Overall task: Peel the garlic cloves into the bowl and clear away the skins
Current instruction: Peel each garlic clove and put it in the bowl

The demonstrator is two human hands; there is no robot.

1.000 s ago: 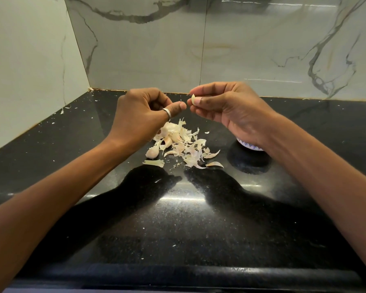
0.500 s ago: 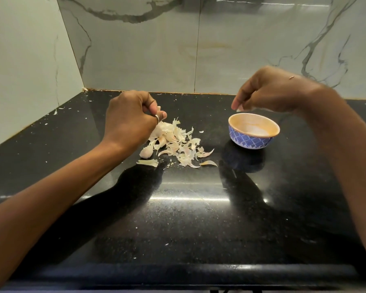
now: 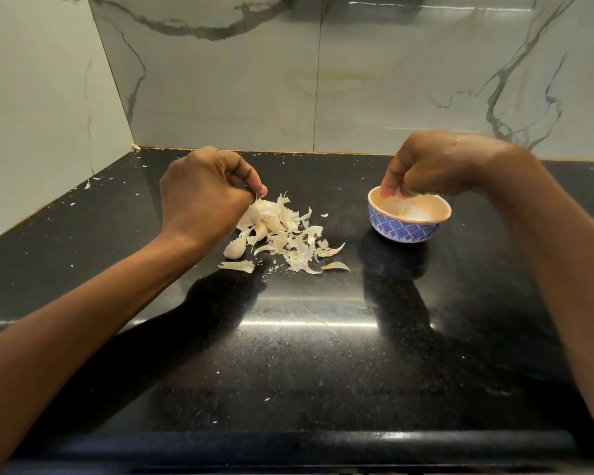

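Note:
A pile of papery garlic skins (image 3: pixel 295 241) lies mid-counter, with a whole unpeeled clove (image 3: pixel 234 249) at its left edge and a white garlic cluster (image 3: pixel 259 214) at its back. My left hand (image 3: pixel 203 192) is curled over that cluster, its fingertips pinching the top. A small blue-patterned bowl (image 3: pixel 402 231) with a pale inside stands to the right. My right hand (image 3: pixel 432 166) hovers over the bowl's left rim with bunched fingertips pointing down into it. A blurred pale clove shape (image 3: pixel 405 210) shows inside the bowl just below them.
The black speckled counter (image 3: pixel 288 354) runs to a marble-look wall behind and on the left. Small skin flakes (image 3: pixel 93 181) dot the counter's back left corner. The counter's front edge crosses the bottom of the view.
My right hand carried a peeled clove from beside the left hand rightward and down over the bowl. My left hand dropped onto the garlic pile.

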